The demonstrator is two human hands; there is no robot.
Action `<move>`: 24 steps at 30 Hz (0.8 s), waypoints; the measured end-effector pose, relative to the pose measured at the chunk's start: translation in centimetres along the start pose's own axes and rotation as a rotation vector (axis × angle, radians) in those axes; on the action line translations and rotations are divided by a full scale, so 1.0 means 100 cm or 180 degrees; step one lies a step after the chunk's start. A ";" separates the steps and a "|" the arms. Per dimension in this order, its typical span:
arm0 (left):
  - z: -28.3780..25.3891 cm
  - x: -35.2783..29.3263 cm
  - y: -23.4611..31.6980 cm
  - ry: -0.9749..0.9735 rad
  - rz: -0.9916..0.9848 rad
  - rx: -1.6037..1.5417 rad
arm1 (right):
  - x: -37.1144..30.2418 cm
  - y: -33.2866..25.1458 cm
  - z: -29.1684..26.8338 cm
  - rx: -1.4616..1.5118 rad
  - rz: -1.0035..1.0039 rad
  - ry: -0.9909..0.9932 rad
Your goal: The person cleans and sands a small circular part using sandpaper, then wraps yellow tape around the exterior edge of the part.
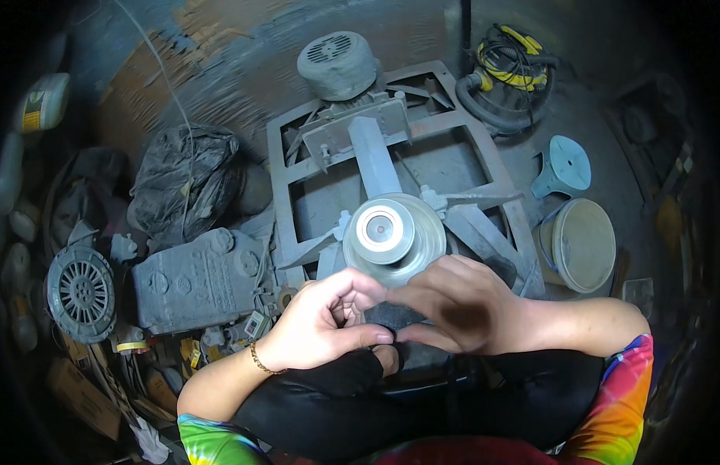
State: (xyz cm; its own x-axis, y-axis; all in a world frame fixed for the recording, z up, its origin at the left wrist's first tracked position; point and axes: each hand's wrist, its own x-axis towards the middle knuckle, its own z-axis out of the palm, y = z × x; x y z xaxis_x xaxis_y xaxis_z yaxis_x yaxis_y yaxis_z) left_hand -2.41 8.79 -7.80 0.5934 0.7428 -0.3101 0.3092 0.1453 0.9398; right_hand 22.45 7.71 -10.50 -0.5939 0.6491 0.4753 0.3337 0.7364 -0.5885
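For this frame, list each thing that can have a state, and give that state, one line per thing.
left hand: fingers curled, pinching a dark piece against the right hand
right hand: fingers bent, tips meeting the left hand
dark piece: held between both hands, mostly hidden
metal pulley: upright on the grey frame, just beyond the hands
bucket: lid on
black bag: crumpled, closed

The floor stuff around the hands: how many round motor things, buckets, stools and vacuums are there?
Round grey motors: 2
Buckets: 1
Pale blue stools: 1
Yellow vacuums: 1
Total: 5
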 end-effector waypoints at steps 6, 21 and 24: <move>0.005 0.001 0.000 0.0215 0.0645 -0.0797 | -0.005 0.002 0.002 -0.0047 -0.0035 0.0046; 0.007 0.015 0.005 0.1224 0.1300 0.2006 | -0.001 0.020 0.013 0.0568 0.0660 0.0699; 0.012 0.018 0.010 0.1451 0.0991 0.1876 | 0.001 0.021 0.012 0.0487 0.0798 0.0785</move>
State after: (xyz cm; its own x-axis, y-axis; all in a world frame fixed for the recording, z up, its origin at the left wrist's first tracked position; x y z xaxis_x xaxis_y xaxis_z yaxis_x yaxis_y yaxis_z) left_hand -0.15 9.45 -7.60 0.3946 0.9044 0.1622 0.5961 -0.3863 0.7039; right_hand 22.22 9.07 -12.45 -0.3076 0.8455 0.4364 0.3219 0.5241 -0.7885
